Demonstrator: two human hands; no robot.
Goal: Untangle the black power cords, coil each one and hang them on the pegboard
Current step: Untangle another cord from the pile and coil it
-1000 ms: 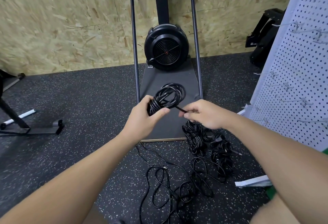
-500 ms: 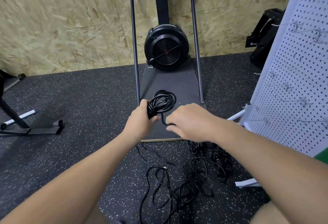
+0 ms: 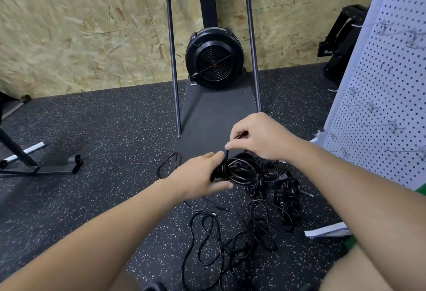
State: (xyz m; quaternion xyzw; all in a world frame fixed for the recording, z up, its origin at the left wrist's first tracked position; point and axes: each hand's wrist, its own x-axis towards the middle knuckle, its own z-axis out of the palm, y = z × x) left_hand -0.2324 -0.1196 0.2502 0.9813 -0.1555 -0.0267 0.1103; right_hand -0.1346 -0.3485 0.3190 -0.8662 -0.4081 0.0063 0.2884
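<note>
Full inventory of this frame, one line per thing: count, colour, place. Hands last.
coiled cord: one, black, held low above the floor at centre
cord bundles: several, exact count unclear, black, on the floor right of the held coil
loose cords: tangled, count unclear, black, on the floor nearest the camera
pegboard: one, white, standing at right, metal hooks empty
fan machine: one, black, on a dark platform against the wall
wall: chipboard, tan, behind
floor: dark speckled rubber
stand base: black metal, far left
left hand: grip round the coil
right hand: pinching the cord's free end above the coil
</note>
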